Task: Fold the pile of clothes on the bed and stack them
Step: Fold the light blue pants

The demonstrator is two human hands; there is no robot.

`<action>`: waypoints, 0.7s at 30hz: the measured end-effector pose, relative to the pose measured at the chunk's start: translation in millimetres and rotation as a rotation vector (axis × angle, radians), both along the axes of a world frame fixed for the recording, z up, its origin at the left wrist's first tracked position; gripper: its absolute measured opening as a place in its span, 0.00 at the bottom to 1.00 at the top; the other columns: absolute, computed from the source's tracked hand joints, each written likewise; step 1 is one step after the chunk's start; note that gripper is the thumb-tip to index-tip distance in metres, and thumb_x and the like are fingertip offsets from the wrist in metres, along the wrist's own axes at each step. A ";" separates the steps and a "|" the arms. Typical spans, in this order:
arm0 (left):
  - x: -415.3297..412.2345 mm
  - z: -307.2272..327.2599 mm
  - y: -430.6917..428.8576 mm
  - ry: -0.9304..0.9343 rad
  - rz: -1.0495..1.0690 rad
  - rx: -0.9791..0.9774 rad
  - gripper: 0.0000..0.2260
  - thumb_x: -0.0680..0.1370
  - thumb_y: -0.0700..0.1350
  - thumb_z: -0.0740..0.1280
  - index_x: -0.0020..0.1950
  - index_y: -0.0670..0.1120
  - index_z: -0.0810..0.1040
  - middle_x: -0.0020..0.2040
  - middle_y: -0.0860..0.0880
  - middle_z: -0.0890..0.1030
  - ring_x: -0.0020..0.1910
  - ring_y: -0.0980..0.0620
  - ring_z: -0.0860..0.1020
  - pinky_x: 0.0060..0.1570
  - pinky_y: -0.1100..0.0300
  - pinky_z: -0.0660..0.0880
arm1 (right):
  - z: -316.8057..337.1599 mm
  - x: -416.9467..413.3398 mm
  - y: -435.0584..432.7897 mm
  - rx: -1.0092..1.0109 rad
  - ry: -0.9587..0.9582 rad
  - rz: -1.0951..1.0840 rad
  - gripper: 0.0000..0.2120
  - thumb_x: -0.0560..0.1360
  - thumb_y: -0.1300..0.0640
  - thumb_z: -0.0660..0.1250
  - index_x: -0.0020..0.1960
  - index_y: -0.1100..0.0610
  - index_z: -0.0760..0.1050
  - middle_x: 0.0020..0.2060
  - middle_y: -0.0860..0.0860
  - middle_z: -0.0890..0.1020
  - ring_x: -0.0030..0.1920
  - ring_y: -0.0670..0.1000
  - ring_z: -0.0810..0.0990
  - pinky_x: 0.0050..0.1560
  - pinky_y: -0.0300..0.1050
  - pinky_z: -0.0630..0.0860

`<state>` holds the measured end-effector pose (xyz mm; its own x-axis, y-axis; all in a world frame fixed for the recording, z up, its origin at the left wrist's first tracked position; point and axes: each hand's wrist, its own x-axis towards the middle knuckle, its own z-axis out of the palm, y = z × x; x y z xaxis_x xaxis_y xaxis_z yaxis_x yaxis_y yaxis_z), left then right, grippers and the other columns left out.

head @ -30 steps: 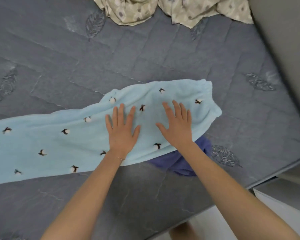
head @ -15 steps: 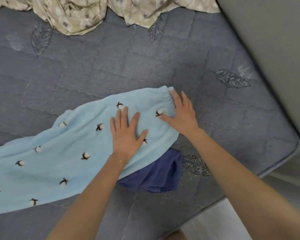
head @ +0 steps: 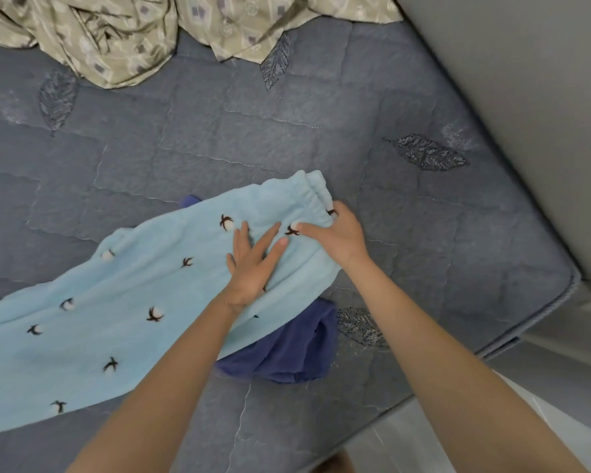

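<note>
Pyjama trousers (head: 133, 319) on bed (head: 287, 131): pins them flat under straight-fingered left hand (head: 253, 264), pinches waistband (head: 313, 196) with right hand (head: 343, 233), probably to fold it over.

The grey quilted bed (head: 321, 131) carries light blue pants (head: 116, 319), a navy garment (head: 287, 353) partly beneath them, and a crumpled patterned cloth (head: 116, 39).

Fleecy light blue pants (head: 144, 322) dotted with small dark-and-white cotton bolls lie spread flat across the bed (head: 287, 131), with the elastic waistband to the right and the legs running off left. They partly cover a crumpled dark blue garment (head: 287, 349). A rumpled beige patterned pile (head: 110, 39) lies at the far edge.
</note>
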<state>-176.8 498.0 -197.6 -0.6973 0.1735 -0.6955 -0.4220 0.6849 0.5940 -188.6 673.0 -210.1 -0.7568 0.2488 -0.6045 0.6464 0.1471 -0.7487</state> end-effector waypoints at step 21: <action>-22.6 62.3 77.5 -0.079 0.292 0.474 0.16 0.85 0.53 0.51 0.58 0.51 0.78 0.41 0.61 0.84 0.42 0.67 0.81 0.41 0.72 0.75 | 69.2 14.4 32.3 0.112 0.143 0.002 0.20 0.71 0.49 0.75 0.58 0.51 0.71 0.46 0.41 0.77 0.45 0.37 0.76 0.41 0.34 0.71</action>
